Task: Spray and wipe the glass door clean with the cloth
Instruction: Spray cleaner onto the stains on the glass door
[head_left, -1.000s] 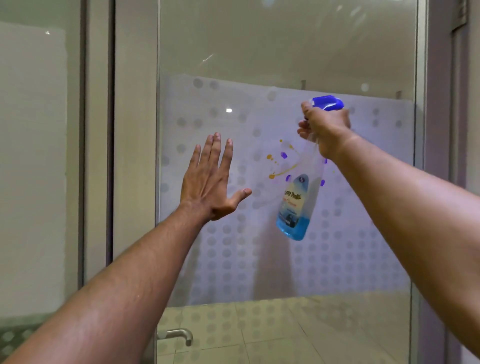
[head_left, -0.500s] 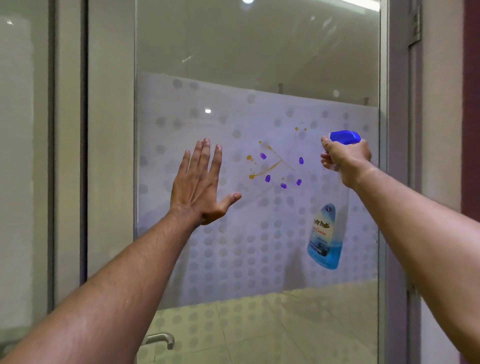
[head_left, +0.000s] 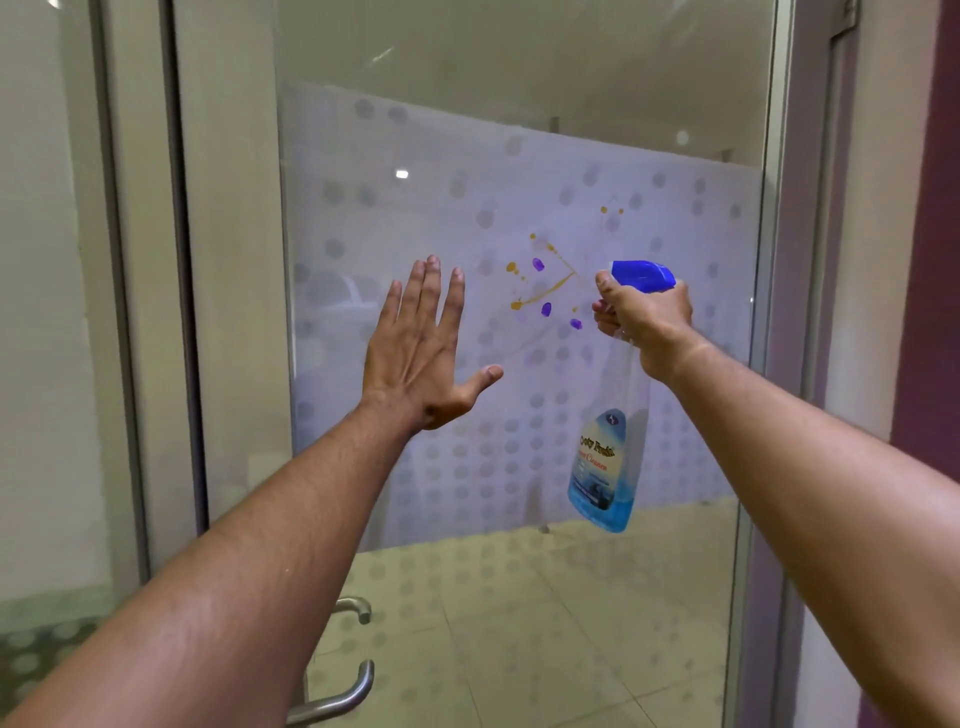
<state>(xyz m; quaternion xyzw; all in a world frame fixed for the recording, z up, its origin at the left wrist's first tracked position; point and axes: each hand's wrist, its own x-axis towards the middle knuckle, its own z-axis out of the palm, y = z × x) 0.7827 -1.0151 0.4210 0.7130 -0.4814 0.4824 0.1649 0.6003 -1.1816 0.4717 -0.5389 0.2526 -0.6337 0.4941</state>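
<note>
The glass door (head_left: 519, 156) fills the middle of the view, with a frosted dotted band across it. Orange and purple smears (head_left: 543, 291) mark the band near its centre. My right hand (head_left: 647, 325) grips the neck of a clear spray bottle (head_left: 605, 467) with blue liquid and a blue trigger head (head_left: 641, 275), its nozzle pointing left at the smears. My left hand (head_left: 421, 348) is raised flat with fingers spread, left of the smears, close to the glass. No cloth is in view.
A metal door handle (head_left: 337, 696) sticks out at the bottom, left of centre. The door frame (head_left: 789, 312) runs down the right side beside a purple wall (head_left: 930, 260). A fixed glass panel and post (head_left: 140, 260) stand at the left.
My right hand with the bottle dropped and swung right, then came back left toward the smears. My left hand stayed raised and flat. The view shifted slightly.
</note>
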